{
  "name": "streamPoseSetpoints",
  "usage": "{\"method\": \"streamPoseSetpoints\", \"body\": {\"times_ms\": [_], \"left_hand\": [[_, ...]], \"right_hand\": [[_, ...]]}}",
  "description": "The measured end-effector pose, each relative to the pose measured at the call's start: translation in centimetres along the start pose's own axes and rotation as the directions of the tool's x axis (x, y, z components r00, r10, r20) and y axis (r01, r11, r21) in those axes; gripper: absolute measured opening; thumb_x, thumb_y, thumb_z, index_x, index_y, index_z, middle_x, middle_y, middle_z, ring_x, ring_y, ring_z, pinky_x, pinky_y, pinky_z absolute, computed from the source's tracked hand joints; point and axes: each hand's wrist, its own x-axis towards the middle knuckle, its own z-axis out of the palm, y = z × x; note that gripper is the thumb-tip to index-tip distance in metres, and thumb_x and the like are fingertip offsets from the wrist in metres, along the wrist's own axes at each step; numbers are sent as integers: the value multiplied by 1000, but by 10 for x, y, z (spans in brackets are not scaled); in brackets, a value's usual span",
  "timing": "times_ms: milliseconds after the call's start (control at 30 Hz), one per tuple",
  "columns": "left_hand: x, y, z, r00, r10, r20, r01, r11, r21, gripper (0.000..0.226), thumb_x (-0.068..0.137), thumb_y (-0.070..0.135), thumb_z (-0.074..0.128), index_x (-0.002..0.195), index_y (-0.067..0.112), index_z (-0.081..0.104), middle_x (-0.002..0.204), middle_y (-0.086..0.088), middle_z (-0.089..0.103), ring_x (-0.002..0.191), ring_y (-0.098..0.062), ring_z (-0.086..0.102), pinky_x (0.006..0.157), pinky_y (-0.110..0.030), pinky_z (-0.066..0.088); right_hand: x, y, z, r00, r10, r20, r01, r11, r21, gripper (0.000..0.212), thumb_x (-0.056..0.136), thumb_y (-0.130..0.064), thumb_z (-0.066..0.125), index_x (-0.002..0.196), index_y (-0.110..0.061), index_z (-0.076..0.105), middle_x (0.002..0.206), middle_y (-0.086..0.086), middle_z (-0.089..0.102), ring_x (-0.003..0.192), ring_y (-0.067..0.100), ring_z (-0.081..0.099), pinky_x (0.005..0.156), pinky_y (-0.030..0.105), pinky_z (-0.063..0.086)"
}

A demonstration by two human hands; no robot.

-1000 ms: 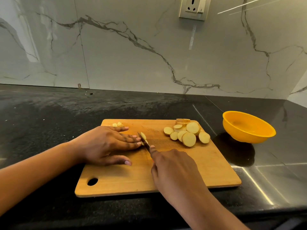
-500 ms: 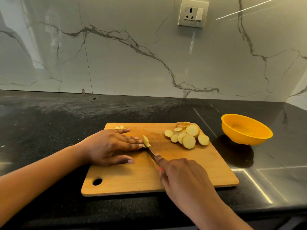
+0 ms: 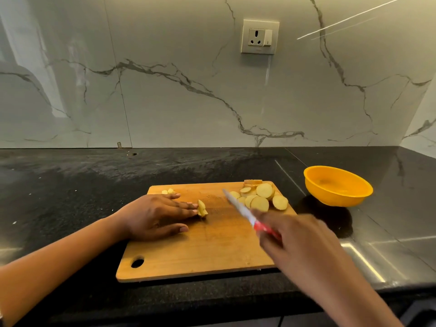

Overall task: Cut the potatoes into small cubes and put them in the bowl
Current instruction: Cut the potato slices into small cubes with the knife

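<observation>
A black stone table [image 3: 70,197] under a marble-veined wall carries the wooden cutting board [image 3: 212,251]. My left grip [image 3: 153,213] lies flat on the board, fingers straight and clamping nothing, their tips touching the part-cut potato piece [image 3: 202,208]. My right grip [image 3: 295,239], blurred, is clamped round the red handle of the knife [image 3: 240,206], whose blade points away from it toward the round slices [image 3: 259,197] near its tip. The orange bowl [image 3: 337,197] stands well to the right of that grip. A few small cubes [image 3: 168,191] lie just past my left fingers. To cube well, I judge I should set the blade beside the left fingertips, tuck those tips clear of the edge, and cut evenly across the piece
</observation>
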Motion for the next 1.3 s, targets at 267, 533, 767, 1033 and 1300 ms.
{"method": "streamPoseSetpoints", "body": {"times_ms": [267, 533, 767, 1033, 1300], "left_hand": [[9, -2, 1, 996, -87, -8, 86, 994, -67, 40, 94, 43, 49, 131, 29, 53, 136, 13, 52, 128, 3, 43, 110, -24, 33], [37, -9, 1, 965, -57, 258, 54, 998, 20, 51, 94, 59, 31, 137, 32, 39, 143, 18, 39, 137, 7, 24, 117, -28, 12], [29, -10, 2, 956, -41, 292, 53, 998, -36, 51, 94, 57, 36, 139, 34, 38, 146, 20, 35, 138, 8, 21, 117, -25, 8], [37, -23, -18, 922, -201, 332, 269, 947, -176, 63, 78, 70, 50, 136, 55, 30, 141, 32, 35, 134, 6, 31, 112, -23, 22], [59, -21, -15, 863, -209, 460, 343, 911, -230, 41, 78, 50, 62, 117, 58, 53, 119, 27, 53, 112, 5, 45, 94, -19, 38]], "right_hand": [[89, 27, 68, 957, 47, -286, -12, 992, 122, 43, 95, -24, 55, 137, -18, 49, 81, 0, 70, 60, 4, 50, 50, 15, 36], [84, 45, 78, 941, 100, -323, -69, 992, 106, 44, 95, -28, 54, 138, -21, 47, 90, 0, 71, 69, 5, 54, 60, 16, 36], [82, 44, 78, 945, 107, -310, -65, 987, 145, 45, 95, -29, 53, 139, -23, 44, 97, -1, 71, 75, 6, 57, 66, 17, 35], [82, 47, 80, 938, 117, -326, -60, 982, 179, 45, 94, -28, 56, 138, -21, 47, 93, 2, 71, 71, 5, 51, 62, 17, 37], [82, 48, 80, 933, 134, -334, -73, 980, 187, 45, 94, -28, 56, 138, -21, 47, 96, 1, 71, 71, 4, 51, 61, 16, 37]]}}
